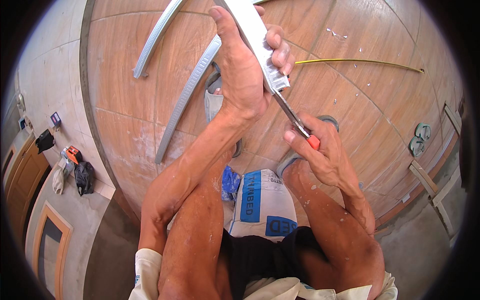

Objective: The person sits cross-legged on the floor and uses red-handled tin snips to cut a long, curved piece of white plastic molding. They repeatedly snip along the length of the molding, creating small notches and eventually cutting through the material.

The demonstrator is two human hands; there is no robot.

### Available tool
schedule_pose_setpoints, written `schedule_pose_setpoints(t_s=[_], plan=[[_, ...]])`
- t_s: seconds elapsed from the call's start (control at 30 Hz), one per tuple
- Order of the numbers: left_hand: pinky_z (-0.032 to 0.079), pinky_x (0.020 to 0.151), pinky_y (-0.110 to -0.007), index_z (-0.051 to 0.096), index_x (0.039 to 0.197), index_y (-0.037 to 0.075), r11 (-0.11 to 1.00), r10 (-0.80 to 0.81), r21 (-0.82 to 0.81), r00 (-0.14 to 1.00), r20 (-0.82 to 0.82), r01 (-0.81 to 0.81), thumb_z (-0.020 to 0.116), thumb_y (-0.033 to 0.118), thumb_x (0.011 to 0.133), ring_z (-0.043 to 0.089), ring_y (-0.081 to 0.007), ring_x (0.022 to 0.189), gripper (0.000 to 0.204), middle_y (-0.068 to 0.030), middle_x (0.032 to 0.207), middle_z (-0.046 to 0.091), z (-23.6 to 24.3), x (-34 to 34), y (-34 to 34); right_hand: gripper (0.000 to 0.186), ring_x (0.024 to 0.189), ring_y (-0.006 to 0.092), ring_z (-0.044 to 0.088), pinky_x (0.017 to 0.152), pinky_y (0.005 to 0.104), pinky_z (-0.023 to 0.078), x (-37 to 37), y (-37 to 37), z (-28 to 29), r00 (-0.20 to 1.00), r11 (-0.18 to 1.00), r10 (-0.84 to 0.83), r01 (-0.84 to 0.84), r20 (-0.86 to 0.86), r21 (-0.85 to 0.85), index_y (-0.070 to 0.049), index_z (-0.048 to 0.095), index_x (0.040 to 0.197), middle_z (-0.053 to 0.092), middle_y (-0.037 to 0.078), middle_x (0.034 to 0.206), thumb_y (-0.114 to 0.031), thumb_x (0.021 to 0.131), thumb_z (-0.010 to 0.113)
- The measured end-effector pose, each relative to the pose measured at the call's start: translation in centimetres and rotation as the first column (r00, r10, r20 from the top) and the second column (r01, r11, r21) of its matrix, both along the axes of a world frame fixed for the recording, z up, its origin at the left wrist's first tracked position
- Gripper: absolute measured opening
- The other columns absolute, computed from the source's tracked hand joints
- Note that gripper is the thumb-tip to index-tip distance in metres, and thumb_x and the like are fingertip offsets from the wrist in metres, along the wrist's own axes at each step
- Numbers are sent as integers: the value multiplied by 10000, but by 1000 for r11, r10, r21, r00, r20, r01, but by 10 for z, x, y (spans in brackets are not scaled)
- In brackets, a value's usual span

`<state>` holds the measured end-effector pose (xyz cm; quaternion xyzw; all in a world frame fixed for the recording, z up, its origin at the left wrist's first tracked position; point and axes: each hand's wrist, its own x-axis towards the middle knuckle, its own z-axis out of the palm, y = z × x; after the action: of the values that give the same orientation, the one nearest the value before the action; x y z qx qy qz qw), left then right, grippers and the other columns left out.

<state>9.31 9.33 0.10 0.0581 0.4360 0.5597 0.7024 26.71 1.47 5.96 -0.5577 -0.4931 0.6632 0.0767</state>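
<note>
My left hand (244, 82) is wrapped round a silvery metal channel (256, 37), whose upper part runs out of the picture. The channel's lower end has a ribbed, bent edge. In my right hand (324, 150) is a pair of tin snips (294, 114) with red on the grip. Their blades meet the lower end of the channel, near its corner; whether the jaws are parted is hard to see. Two more ribbed metal strips, one at the upper left (159, 37) and another beside my left forearm (186, 102), lie on the tiled floor (125, 95).
A yellow tape measure blade (360, 61) stretches across the floor at the right, near small metal scraps (337, 35). Between my legs is a white and blue sack (270, 200). Green flip-flops (420, 139) lie far right. Dark plastic bags (84, 177) are at the left.
</note>
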Motion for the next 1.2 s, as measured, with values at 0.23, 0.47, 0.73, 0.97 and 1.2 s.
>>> schedule_pose_setpoints(t_s=[0.23, 0.47, 0.73, 0.97, 1.2], plan=[[460, 544, -304, 448, 1265, 136, 1000, -10, 26, 999, 31, 10, 388, 791, 1090, 473, -106, 570, 681, -7, 794, 454, -2, -4, -2, 330, 634, 290, 514, 645, 428, 443, -2, -2, -2, 1000, 999, 13, -13, 11, 30, 9, 655, 966, 542, 163, 689, -307, 1040, 714], [435, 510, -291, 448, 1279, 129, 999, -17, 46, 1000, 10, 16, 386, 786, 1094, 474, -105, 569, 685, -10, 791, 461, -3, -6, -2, 347, 619, 311, 479, 633, 449, 424, -3, -2, -2, 1000, 999, 15, -16, 22, 36, 16, 632, 953, 519, 181, 682, -308, 1041, 716], [418, 511, -295, 445, 1283, 125, 1000, -3, 21, 1000, -1, 3, 389, 781, 1097, 470, -109, 570, 684, -13, 788, 459, -2, -4, -5, 354, 591, 324, 452, 611, 457, 417, -2, 2, 1, 997, 998, 53, -55, 52, 25, 24, 625, 933, 503, 194, 658, -301, 1040, 717], [415, 514, -293, 452, 1278, 121, 1000, 6, 27, 999, -51, -4, 385, 784, 1095, 466, -109, 572, 690, -13, 783, 456, -1, -3, -5, 368, 584, 324, 441, 606, 457, 413, -2, 6, 3, 997, 998, 65, -66, 50, 21, 28, 600, 900, 489, 193, 639, -295, 1041, 708], [428, 515, -295, 458, 1271, 119, 999, 0, 39, 997, -79, 3, 376, 784, 1097, 472, -113, 574, 692, -7, 778, 455, 5, -2, -4, 372, 608, 316, 434, 618, 452, 410, -2, 5, 6, 998, 999, 44, -44, 51, -3, 30, 587, 905, 475, 203, 666, -297, 1043, 698]])
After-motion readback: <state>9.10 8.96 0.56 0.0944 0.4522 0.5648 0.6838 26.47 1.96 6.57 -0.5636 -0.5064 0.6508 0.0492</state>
